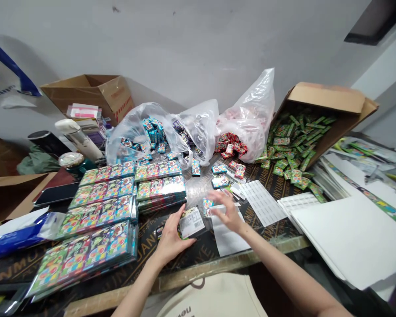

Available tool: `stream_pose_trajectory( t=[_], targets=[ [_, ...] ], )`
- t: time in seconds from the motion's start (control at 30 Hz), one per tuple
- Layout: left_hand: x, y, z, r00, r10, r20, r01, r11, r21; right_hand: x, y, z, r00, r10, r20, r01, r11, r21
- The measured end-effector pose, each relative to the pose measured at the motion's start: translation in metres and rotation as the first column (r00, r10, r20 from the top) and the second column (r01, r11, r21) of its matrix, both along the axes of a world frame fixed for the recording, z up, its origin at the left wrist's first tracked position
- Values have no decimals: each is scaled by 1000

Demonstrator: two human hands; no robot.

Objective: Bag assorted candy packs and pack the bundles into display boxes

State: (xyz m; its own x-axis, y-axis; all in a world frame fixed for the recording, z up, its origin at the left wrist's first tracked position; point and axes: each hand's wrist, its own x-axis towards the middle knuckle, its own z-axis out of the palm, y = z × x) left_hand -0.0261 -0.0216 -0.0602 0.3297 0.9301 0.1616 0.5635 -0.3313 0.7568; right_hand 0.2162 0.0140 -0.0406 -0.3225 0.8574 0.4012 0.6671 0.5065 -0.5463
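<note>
Clear packet (pixel 191 222) sits against left hand (pixel 171 235), right hand (pixel 226 211) just beside

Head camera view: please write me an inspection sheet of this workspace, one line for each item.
Surface: dark table printed with lettering, crowded.
Job's things: clear packet with a white label; small loose packs beyond it.
Clutter: stacks of colourful sleeved packs; plastic bags of blue and red packs; tipped carton of green packs; label sheets; white boards.
Grippers: left hand holds the clear packet; right hand open, fingers spread above the table.
Cables: nothing seen.
Surroundings: grey wall; open cardboard box at the back left.
</note>
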Motion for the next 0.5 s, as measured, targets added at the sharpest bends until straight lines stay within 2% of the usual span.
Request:
stream_pose_trajectory(
  t=[0.07,0.1,0.13,0.2,0.27,0.4,0.5],
  targets=[
    [-2,-1,-8,998,-15,-60,15,1000,8,27,41,-5,952,-305,-9,305,950,67],
    [-3,-2,-13,995,-31,-99,31,999,6,41,62,-7,914,-404,36,401,913,72],
    [-4,-3,-18,989,-46,-143,46,999,-3,54,82,-9,891,-444,99,441,896,51],
    [-5,-6,-29,969,-67,-236,61,998,-34,66,116,-12,890,-425,165,428,904,21],
    [-5,-8,-38,948,-68,-312,52,997,-60,56,141,-15,926,-331,180,336,942,6],
    [-3,-12,-42,915,-46,-400,2,994,-110,-5,183,-18,973,-99,208,110,993,-40],
    [-2,-13,-44,885,-36,-464,-32,990,-139,-42,225,-11,969,-63,239,83,994,-74]
  ],
)
